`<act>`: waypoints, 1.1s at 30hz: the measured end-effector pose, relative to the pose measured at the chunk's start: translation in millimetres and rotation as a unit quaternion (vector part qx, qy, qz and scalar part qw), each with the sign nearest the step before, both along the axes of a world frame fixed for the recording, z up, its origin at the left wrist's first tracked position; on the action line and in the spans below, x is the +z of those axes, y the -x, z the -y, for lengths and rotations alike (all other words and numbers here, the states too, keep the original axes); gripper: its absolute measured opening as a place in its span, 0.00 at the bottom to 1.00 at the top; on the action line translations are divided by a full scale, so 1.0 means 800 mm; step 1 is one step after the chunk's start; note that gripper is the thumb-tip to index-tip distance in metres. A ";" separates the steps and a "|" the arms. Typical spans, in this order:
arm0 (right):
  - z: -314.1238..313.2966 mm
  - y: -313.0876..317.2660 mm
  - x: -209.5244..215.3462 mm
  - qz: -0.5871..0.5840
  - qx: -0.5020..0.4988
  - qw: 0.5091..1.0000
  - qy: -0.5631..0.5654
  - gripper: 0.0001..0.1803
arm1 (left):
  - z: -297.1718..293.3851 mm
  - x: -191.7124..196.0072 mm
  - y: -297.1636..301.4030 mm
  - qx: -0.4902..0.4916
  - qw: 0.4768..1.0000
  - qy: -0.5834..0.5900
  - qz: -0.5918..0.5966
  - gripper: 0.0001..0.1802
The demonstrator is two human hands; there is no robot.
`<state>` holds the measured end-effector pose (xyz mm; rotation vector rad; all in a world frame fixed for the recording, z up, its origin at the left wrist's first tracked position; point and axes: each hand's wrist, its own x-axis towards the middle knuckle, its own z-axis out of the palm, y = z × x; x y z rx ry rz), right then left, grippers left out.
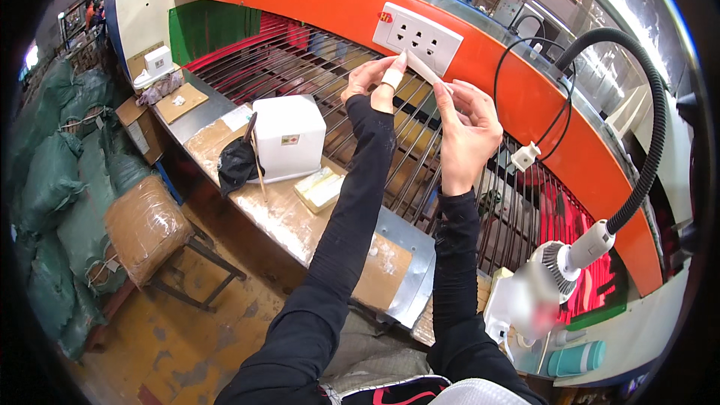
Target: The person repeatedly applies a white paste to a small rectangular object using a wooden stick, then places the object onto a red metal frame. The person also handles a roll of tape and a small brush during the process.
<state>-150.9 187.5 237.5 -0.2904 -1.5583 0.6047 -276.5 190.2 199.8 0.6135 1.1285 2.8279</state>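
Note:
My left hand (375,79) and my right hand (469,131) are raised above the metal bars. A thin white strip (426,71) stretches between them, its ends pinched in my fingertips. I cannot make out what it is made of. A pale band (392,78) is wrapped around my left thumb. Just behind the strip is a white socket panel (418,39), set in the orange board. To the left of my forearms, a glossy white box (289,137) with a small label stands on the bench. A black cloth bundle (238,165) and a thin stick lean against it.
A pale yellow block (320,189) lies before the box. On the right, a lamp (559,270) hangs from a black flexible arm (660,120); a white plug (526,156) dangles on its cable. A turquoise cup (577,358) lies low right. A tape-wrapped stool (146,229) and green sacks (52,172) are left.

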 end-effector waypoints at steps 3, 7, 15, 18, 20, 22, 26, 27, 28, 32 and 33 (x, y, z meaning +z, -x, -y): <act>-0.014 0.014 0.003 0.006 -0.037 0.999 -0.012 0.09 | -0.029 -0.001 0.018 -0.045 0.998 -0.033 0.026 0.12; -0.023 0.026 0.009 0.022 -0.105 0.994 -0.034 0.10 | -0.044 0.002 0.027 -0.080 0.994 -0.045 0.057 0.13; -0.026 0.040 0.011 0.018 -0.135 0.990 -0.033 0.10 | -0.041 0.011 0.029 -0.091 0.992 -0.038 0.080 0.13; -0.026 0.041 0.010 0.015 -0.144 0.989 -0.037 0.11 | -0.037 0.012 0.025 -0.102 0.991 -0.053 0.073 0.13; -0.027 0.041 0.009 0.012 -0.143 0.989 -0.040 0.11 | -0.036 0.013 0.022 -0.113 0.988 -0.066 0.081 0.13; -0.027 0.041 0.009 0.018 -0.154 0.987 -0.045 0.11 | -0.037 0.014 0.020 -0.110 0.988 -0.072 0.084 0.13; -0.026 0.041 0.009 0.022 -0.163 0.985 -0.047 0.10 | -0.043 0.015 0.025 -0.098 0.989 -0.077 0.075 0.12; -0.025 0.040 0.009 0.024 -0.167 0.984 -0.050 0.10 | -0.044 0.014 0.026 -0.108 0.988 -0.078 0.077 0.12; -0.024 0.040 0.009 0.026 -0.171 0.984 -0.052 0.10 | -0.046 0.013 0.027 -0.107 0.988 -0.084 0.072 0.11; -0.020 0.038 0.010 0.027 -0.187 0.980 -0.067 0.09 | -0.054 0.010 0.028 -0.086 0.990 -0.087 0.073 0.13; -0.019 0.037 0.010 0.027 -0.189 0.979 -0.069 0.09 | -0.055 0.009 0.028 -0.078 0.990 -0.086 0.074 0.13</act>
